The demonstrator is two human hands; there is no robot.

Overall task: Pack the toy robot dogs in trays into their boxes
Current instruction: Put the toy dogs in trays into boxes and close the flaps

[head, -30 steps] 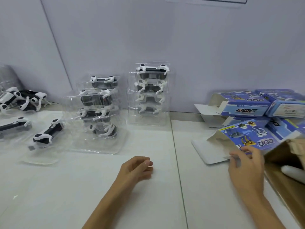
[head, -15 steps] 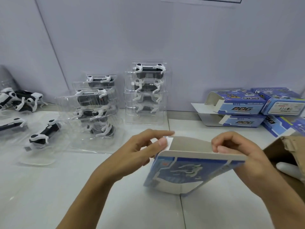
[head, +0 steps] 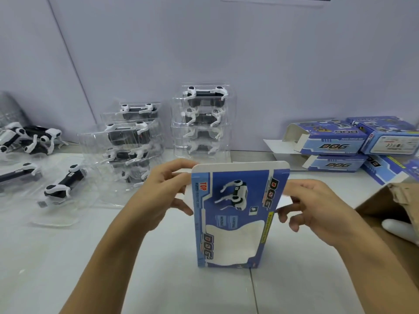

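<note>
Blue box (head: 235, 214) upright on the table (head: 158, 279), printed "DOG" and "TOP", white robot dog pictured. My left hand (head: 158, 196) and right hand (head: 317, 207) pinch its side edges.

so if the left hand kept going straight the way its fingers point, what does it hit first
Probably the blue box itself: the left hand points right at its left edge, which the fingers already touch or nearly touch. Depth is unclear.

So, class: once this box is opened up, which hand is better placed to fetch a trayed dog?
Probably the left hand: both hands hold the box, but the stacked trays stand on its side.
</note>
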